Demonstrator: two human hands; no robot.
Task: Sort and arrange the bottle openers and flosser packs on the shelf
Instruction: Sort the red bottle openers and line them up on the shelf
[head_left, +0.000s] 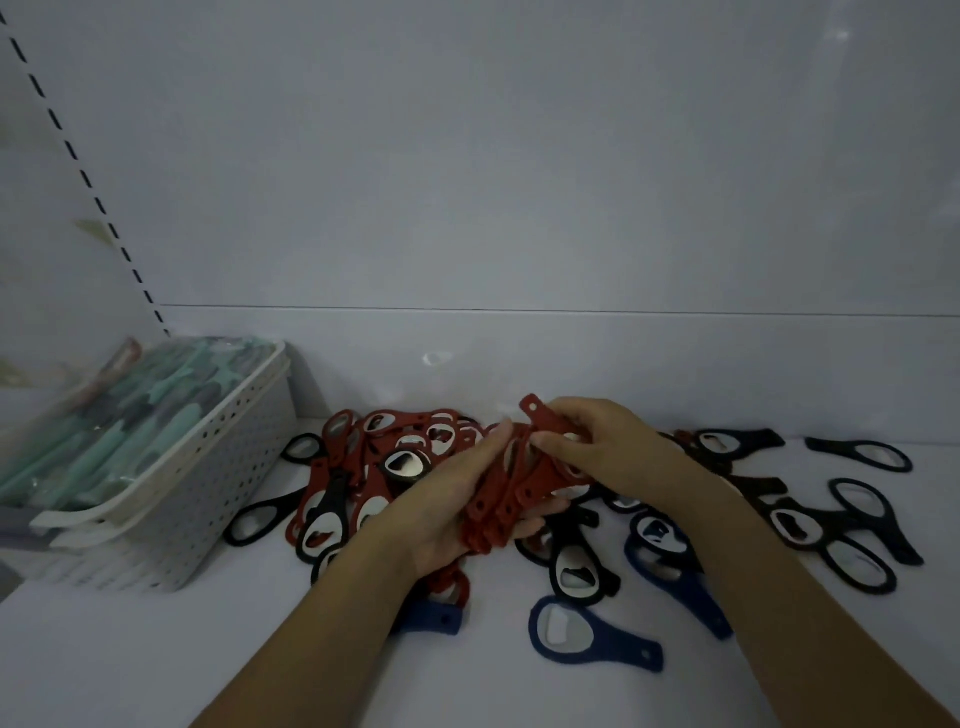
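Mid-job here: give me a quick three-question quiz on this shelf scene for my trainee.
1. True or false: the left hand holds a bundle of red openers.
2. What does the right hand pinch? A) a blue opener B) a red opener C) a flosser pack
3. Where are the flosser packs?

Key
1. True.
2. B: a single red opener, at the top of the bundle.
3. In the white perforated basket at the left of the shelf; black and blue openers, such as the blue opener, lie loose to the right.
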